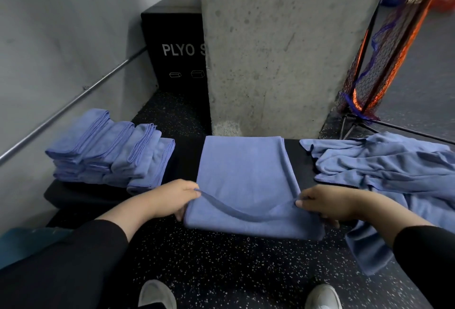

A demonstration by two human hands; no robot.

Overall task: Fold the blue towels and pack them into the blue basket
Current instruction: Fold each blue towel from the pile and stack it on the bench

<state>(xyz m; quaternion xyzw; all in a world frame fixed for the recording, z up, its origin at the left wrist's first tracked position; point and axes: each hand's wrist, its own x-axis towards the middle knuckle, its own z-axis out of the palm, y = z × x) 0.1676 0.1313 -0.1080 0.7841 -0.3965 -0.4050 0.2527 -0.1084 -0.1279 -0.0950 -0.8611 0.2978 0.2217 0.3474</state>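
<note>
Concrete fills the back of your view: a grey pillar (270,45) rises straight ahead, with a painted wall (61,37) and its metal handrail (73,104) running down on your left. A black box (174,45) lettered "PLYO" stands behind the pillar's left edge, and a netted frame (374,62) in orange and black leans at the right. Speckled rubber floor (221,266) spreads beneath you, the toes of your pale shoes (157,294) showing at the bottom edge.

Across the low black counter (184,158), a loose heap of unfolded blue towels (384,168) sprawls at the right, one end hanging off the front edge. At the left, a stack of folded blue towels (108,151) sits in overlapping rows on a lower black step. Between them lies the blue towel (243,175) you are working, spread flat and already doubled over, its near end drooping over the counter's front edge.

Your left hand (177,197) pinches the near left corner of the top layer, fingers and thumb closed on the hem. Your right hand (325,204) does the same at the near right corner. The hem sags in a shallow curve between the two grips. Both sleeves are black.
</note>
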